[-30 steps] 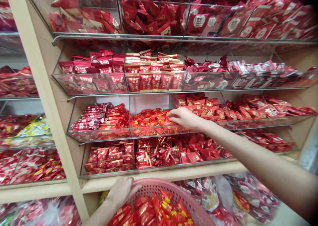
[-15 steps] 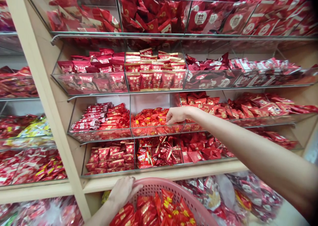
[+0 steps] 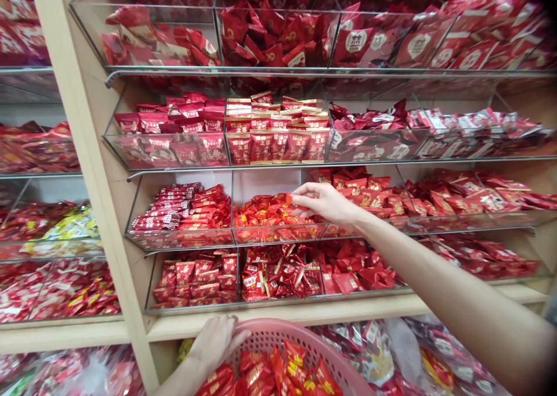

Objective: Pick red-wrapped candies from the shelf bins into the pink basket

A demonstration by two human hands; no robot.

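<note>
My right hand reaches over the middle clear bin on the third shelf and pinches one small red candy packet between thumb and forefinger, just above the heap of red and yellow candy packets. My left hand is wrapped over the rim of a pink plastic basket at the bottom of the view. Inside the basket lie several red packets with yellow print.
Clear acrylic bins of red sweets fill a beige shelf unit on several levels. To the left stands another shelf section with red and yellow packets. Bagged goods lie below the lowest shelf board.
My right hand has lifted out of the candy heap with one packet pinched in its fingertips. The left hand stays on the basket rim. The view has shifted slightly.
</note>
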